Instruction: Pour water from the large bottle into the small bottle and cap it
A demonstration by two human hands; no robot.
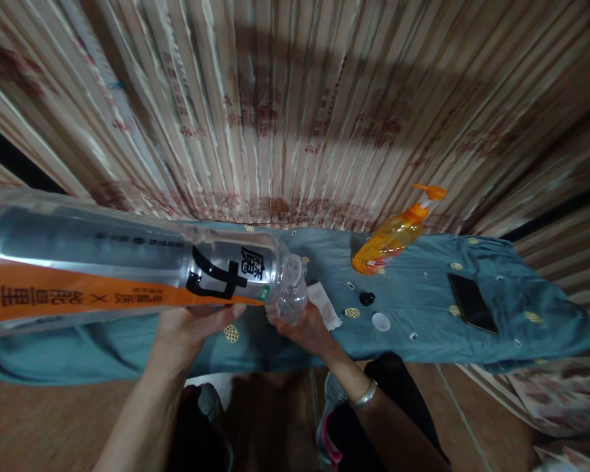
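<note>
Holds a large plastic bottle (pixel 128 255), clear with a silver and orange label, sideways, neck to the right and base out of view. Grasps it from its near side with the left hand (pixel 191 331), thumb along the label, other fingers hidden. Grips a small clear container (pixel 295 308) in the right hand (pixel 307 328), just under the large plastic bottle's neck; cannot tell of contact between the two. Wears a silver bangle (pixel 365 393) on the right wrist. Right of the large plastic bottle, on a teal cloth (pixel 423 308): nearest, a white tissue (pixel 327 308), then a small black object (pixel 367 298) beside a pale disc (pixel 381 322); beyond these, an orange pump bottle (pixel 391 242); farthest right, a dark phone (pixel 472 301). Behind the large plastic bottle, a patterned curtain (pixel 295 131)
</note>
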